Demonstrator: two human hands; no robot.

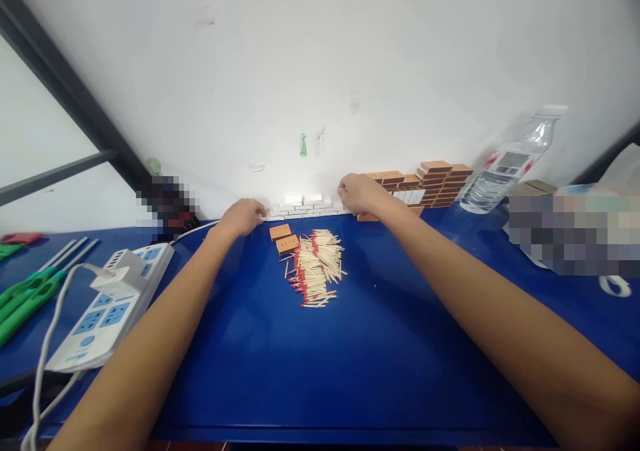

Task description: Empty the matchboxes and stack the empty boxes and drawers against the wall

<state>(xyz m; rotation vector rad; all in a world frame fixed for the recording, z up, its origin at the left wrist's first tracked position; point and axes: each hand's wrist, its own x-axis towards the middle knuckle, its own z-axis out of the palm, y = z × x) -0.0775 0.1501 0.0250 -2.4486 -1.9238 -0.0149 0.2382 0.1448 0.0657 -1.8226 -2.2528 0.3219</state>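
Along the wall runs a low stack of small white boxes (303, 209), laid like bricks. At its left end is my left hand (244, 216), fingers curled and fingertips against the end of the stack. My right hand (356, 193) is closed at the other end, and whatever its fingers hold is hidden. Two orange-brown matchboxes (287, 245) lie in front of the white stack. Beside them spreads a pile of red-tipped matches (317, 264). Behind and right of my right hand stand more stacked brown matchboxes (435, 184).
A clear plastic bottle (510, 161) leans on the wall at the right, near a blurred-out bundle (570, 234). On the left lie a white power strip (113, 311) with a plugged-in charger and cable, and green-handled tools (33, 297). The table (320, 371) is blue.
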